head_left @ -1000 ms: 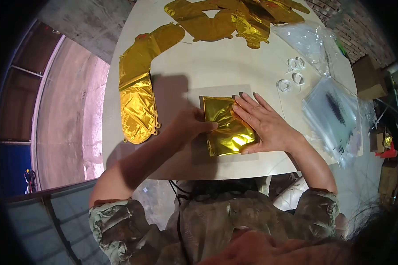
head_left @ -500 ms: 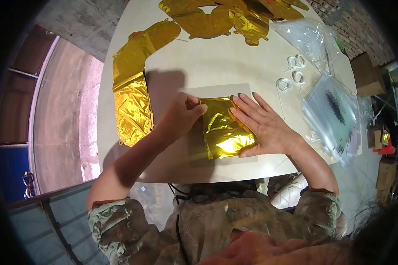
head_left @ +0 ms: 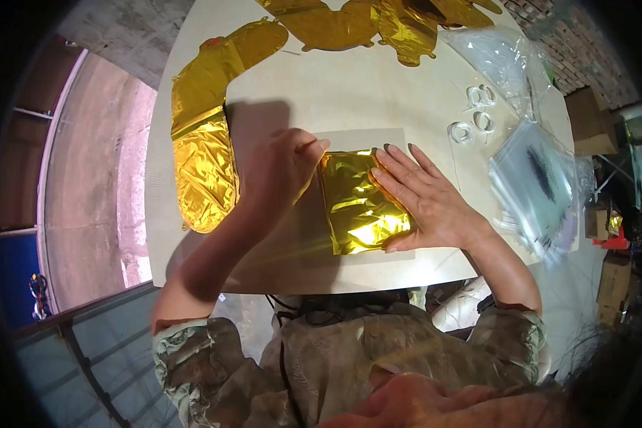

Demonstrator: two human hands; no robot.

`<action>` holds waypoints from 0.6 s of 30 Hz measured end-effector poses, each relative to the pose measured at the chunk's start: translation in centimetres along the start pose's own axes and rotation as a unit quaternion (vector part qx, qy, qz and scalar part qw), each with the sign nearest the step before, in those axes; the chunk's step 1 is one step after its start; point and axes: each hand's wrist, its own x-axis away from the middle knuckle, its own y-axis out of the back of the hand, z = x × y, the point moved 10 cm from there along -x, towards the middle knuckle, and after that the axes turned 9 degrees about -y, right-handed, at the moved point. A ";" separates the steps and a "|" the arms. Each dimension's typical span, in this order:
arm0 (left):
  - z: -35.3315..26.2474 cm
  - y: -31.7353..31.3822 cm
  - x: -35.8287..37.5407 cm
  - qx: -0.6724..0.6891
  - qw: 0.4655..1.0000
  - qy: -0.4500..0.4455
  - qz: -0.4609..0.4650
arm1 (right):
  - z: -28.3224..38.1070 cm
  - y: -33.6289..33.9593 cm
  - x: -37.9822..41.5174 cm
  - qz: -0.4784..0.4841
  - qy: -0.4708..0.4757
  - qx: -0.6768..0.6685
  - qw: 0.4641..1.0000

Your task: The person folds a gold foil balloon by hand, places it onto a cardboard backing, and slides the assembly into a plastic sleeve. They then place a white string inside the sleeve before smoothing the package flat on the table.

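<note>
A shiny gold foil balloon (head_left: 357,207), folded to a near-square packet, lies in front of me on a thin see-through sheet (head_left: 360,139). My right hand (head_left: 428,200) rests flat on its right side, fingers stretched out and slightly apart. At its upper left corner my left hand (head_left: 285,167) is raised a little, thumb and forefinger pinched together. A strip of gold foil shows beneath that hand, along its near side, so a flap of the balloon appears to be in the pinch. The fingertips partly hide the held edge.
Another gold foil balloon (head_left: 207,143) lies unfolded at the left, and more gold balloons (head_left: 335,28) lie along the far edge. Several white string coils (head_left: 461,132), a clear plastic bag (head_left: 492,60) and a stack of clear bags (head_left: 538,178) sit at the right.
My left hand has moved up and slightly left from the packet's corner, with a foil flap showing under it. My right hand stays pressed on the packet.
</note>
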 end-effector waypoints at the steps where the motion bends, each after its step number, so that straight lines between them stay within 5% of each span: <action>1: -1.4 1.0 -0.1 -0.079 0.995 -0.054 -0.041 | 0.0 0.0 0.0 -0.002 -0.001 0.000 1.000; 5: 0.4 -0.9 -0.6 -0.022 0.998 -0.056 0.019 | 0.0 0.0 0.0 -0.003 -0.002 -0.005 1.000; 8: -0.3 -1.9 0.4 -0.123 0.987 -0.084 0.052 | -0.1 0.0 0.0 -0.005 -0.001 -0.007 1.000; 10: -3.7 -2.3 2.9 -0.156 0.947 -0.279 -0.013 | -0.1 -0.2 0.0 -0.005 0.002 -0.008 1.000; 11: -4.0 -2.5 3.7 -0.154 0.948 -0.279 -0.011 | -0.2 -0.2 0.0 -0.010 0.005 -0.006 1.000; 13: -7.1 -6.0 7.0 -0.179 0.880 -0.419 0.137 | -0.3 -0.3 0.1 -0.016 0.008 -0.017 1.000; 18: -5.7 -7.3 8.8 -0.097 0.878 -0.415 0.218 | -0.3 0.0 0.0 -0.013 -0.002 -0.019 1.000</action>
